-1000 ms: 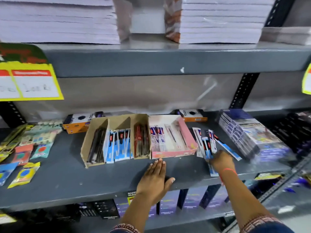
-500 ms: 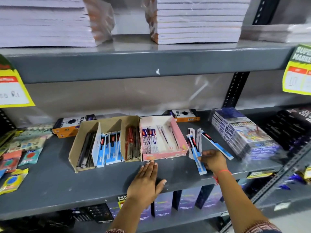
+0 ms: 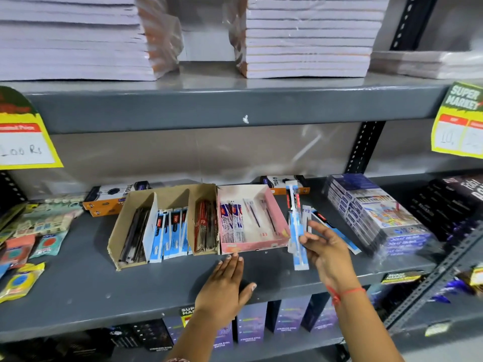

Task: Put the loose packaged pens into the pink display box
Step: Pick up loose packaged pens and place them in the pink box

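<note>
**Pens lifted beside the pink box**

The pink display box [image 3: 251, 245] sits on the grey shelf [image 3: 78, 291], pressed against a brown three-compartment carton [image 3: 167, 226]; a stack of wrapped packs [image 3: 376, 212] stands to its right. The right hand [image 3: 326, 249] grasps a bunch of packaged pens [image 3: 295, 226], upright, just right of the box. More loose pens [image 3: 337, 231] lie behind it. The left hand [image 3: 224, 286] lies flat and released, fingertips at the box front.

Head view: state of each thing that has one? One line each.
Pink box: open, partly filled.
Packaged pens: lifted, held by right hand, beside the pink box.
Loose pens: lying on shelf, right of box.
Left hand: flat on shelf, empty, fingertips at box front.
Cardboard box: open, three compartments filled.
</note>
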Demonstrator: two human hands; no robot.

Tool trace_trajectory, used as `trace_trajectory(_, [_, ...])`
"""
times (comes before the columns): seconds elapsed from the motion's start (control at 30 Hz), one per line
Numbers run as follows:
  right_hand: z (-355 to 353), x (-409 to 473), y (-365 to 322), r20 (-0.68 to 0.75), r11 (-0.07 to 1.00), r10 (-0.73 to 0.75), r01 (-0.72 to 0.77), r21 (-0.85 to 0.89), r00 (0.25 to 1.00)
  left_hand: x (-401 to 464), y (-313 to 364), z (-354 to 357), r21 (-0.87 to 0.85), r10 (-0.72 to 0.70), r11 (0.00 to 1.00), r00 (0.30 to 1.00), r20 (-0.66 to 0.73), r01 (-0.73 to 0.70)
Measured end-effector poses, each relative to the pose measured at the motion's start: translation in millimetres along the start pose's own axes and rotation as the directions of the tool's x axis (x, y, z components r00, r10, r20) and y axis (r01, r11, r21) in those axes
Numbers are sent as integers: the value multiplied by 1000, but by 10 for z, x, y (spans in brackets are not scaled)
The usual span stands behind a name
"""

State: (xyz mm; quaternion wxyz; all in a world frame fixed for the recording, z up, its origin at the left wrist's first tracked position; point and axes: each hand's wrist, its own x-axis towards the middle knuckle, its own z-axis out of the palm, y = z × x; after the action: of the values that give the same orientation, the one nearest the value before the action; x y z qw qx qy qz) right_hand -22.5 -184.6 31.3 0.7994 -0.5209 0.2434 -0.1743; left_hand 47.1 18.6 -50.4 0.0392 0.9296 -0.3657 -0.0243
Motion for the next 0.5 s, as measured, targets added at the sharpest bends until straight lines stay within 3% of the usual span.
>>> trace_trajectory(0.13, [241,-182,55,173,998,-29,18,61,985,-1,-93,24,-16,14,1000,1000,-8,-14])
trace_trajectory(0.5, [575,-281,149,290,992,-46,9,127,956,-156,-272,-20,-39,-44,998,998,-45,43])
